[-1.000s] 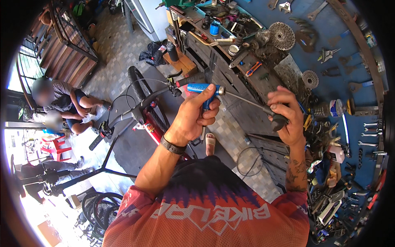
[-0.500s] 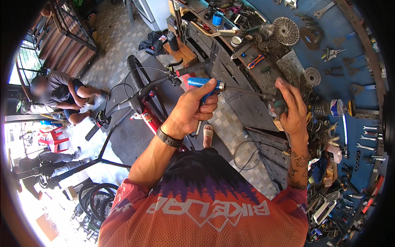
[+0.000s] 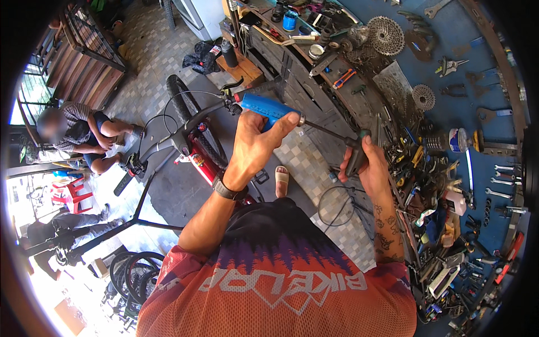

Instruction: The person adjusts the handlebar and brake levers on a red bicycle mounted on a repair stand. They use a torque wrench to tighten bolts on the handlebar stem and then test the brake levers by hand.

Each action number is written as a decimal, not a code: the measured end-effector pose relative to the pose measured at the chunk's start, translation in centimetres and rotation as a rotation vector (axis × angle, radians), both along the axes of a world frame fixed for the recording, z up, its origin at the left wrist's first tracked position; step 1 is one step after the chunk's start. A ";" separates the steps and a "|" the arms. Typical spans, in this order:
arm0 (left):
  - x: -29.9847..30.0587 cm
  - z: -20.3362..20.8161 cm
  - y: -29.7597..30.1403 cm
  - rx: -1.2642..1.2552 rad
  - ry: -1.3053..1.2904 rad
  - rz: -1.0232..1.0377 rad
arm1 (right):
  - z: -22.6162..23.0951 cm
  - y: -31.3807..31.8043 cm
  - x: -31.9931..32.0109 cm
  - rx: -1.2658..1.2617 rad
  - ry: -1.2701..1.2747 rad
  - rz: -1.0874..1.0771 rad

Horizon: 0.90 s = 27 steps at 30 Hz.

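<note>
My left hand is closed round a blue-handled tool, thumb pressed along its side. A metal collar sits at the handle's right end. From there a thin dark shaft slants down to the right and meets a dark, green-tinged handle. My right hand grips that handle, thumb near its top and fingertips below. Which handle the shaft belongs to, I cannot tell. Left of and below my hands stands a bicycle with a red frame, a dark handlebar and front tyre; neither hand touches it.
A cluttered workbench with drawers runs along the right, under a blue tool wall with hanging wrenches and sprocket cassettes. A person sits at far left near a red stool. A wooden box carries a black bottle.
My right hand has come down and left, its fingers now wrapped round the dark handle. The blue-handled tool has turned, its shaft sloping down more, and has risen slightly.
</note>
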State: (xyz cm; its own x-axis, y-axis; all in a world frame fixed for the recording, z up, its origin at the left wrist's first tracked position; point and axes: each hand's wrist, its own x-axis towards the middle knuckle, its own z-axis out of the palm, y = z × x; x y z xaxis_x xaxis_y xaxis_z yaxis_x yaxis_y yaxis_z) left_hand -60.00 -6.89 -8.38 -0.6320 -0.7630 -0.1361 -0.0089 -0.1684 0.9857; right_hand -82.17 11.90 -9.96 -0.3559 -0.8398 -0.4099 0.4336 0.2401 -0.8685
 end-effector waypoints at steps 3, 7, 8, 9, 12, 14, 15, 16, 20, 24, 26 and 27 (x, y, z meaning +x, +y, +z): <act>0.4 -0.4 -0.2 -0.089 0.005 -0.031 | 0.2 0.1 0.3 0.022 -0.148 -0.014; 0.5 -0.5 -0.1 -0.174 0.087 -0.049 | -0.4 0.7 0.5 0.092 -0.246 0.008; 0.5 -0.5 0.0 -0.207 0.134 -0.056 | -0.7 0.8 0.4 0.087 -0.290 -0.003; 0.5 -0.4 0.0 -0.256 0.141 -0.080 | -1.1 0.9 0.3 0.127 -0.335 -0.010; 0.9 0.0 -0.4 -0.321 0.141 -0.165 | -2.2 0.9 -0.3 0.129 -0.580 0.133; 1.4 0.2 -1.2 -0.503 0.086 -0.275 | -2.5 0.8 -0.5 0.028 -0.905 0.322; 1.7 0.2 -1.5 -0.577 0.062 -0.336 | -2.5 0.9 -0.4 0.124 -0.802 0.295; 1.4 -0.1 -1.3 -0.529 0.117 -0.293 | -2.5 1.0 -0.1 0.178 -0.740 0.250; 2.6 -0.9 -1.1 -0.483 0.088 -0.002 | -2.4 1.0 -0.1 0.285 -0.511 0.025; 5.0 -1.4 -3.5 -0.114 0.309 0.333 | -0.8 -0.4 -8.9 0.268 0.209 -0.325; 6.2 -2.0 -4.2 -0.122 0.299 0.374 | 0.5 -2.0 -16.7 0.150 0.804 -0.518; 6.7 -2.5 -4.2 -0.155 0.260 0.388 | 1.4 -2.6 -21.0 0.170 1.021 -0.593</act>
